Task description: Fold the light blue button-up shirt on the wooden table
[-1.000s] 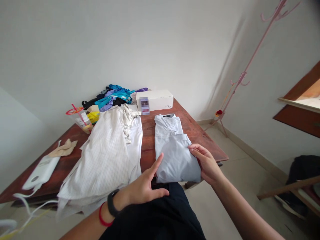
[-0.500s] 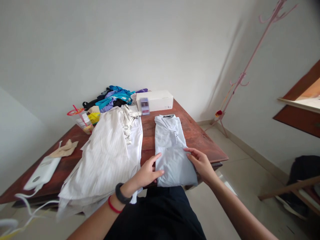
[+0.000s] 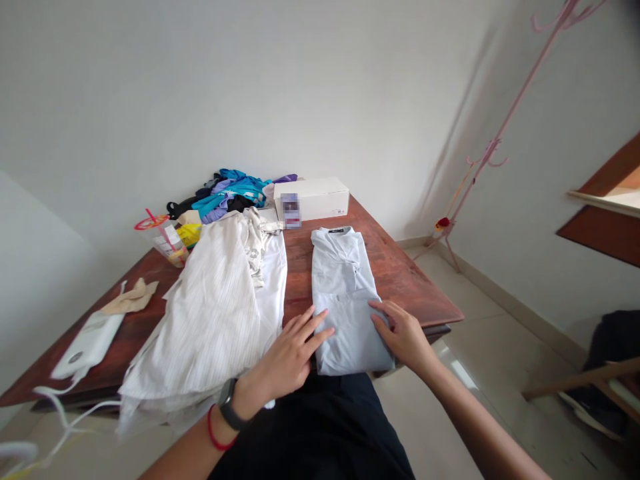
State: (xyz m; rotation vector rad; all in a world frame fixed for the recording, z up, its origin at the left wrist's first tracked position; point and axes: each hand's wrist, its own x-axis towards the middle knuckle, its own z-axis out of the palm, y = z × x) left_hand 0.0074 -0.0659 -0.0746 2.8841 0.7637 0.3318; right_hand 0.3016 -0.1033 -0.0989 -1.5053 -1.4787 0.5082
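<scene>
1. At the near edge of a reddish wooden table (image 3: 400, 280), a folded pale blue shirt (image 3: 345, 293) is lying flat, its collar pointing toward 12 o'clock and its lower end hanging slightly over the edge.
2. The left hand (image 3: 293, 350) is resting open, fingers spread, on the shirt's lower part from the 9 o'clock side; it is gripping nothing. A dark band and a red band are circling its wrist.
3. The right hand (image 3: 403, 337) is lying open and flat on the shirt's lower part from the 3 o'clock side, fingers pressing the cloth, holding nothing.
4. Just beside the shirt at 9 o'clock, a pile of white striped clothes (image 3: 215, 320) is spreading across the table.
5. At 12 o'clock from the shirt, a white box (image 3: 313, 197) is sitting near the wall, with a heap of blue and purple clothes (image 3: 230, 193) at its 9 o'clock.
6. A plastic cup (image 3: 163, 237) with a red straw is standing at 10 o'clock, and a white device (image 3: 85, 343) is lying well apart at 9 o'clock.
7. A pink coat stand (image 3: 490, 147) is standing on the floor at 2 o'clock.
</scene>
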